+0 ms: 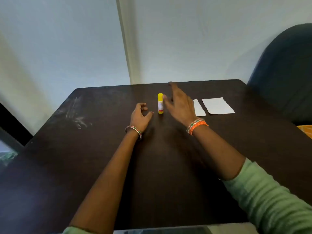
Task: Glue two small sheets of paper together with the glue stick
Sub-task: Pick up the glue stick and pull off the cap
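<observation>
The yellow glue stick (160,103) is standing upright, cap on, toward the far middle of the dark counter (104,159). The right hand (179,105) is hovering just beside it, grip released, fingers spread. The left hand (141,116) is resting on the counter nearby, loosely curled, grasping nothing. Two white paper sheets (217,105) are lying flat to the right, the nearer partly hidden behind the right hand.

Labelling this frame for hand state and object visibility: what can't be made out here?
Head view only:
- Right hand: motion-blurred; contact with the upright yellow glue stick unclear.
- Nearer small white paper sheet: left part hidden behind the right hand.
- Glue stick label: too small to read.
- Left hand: fingers loosely curled, underside hidden.
</observation>
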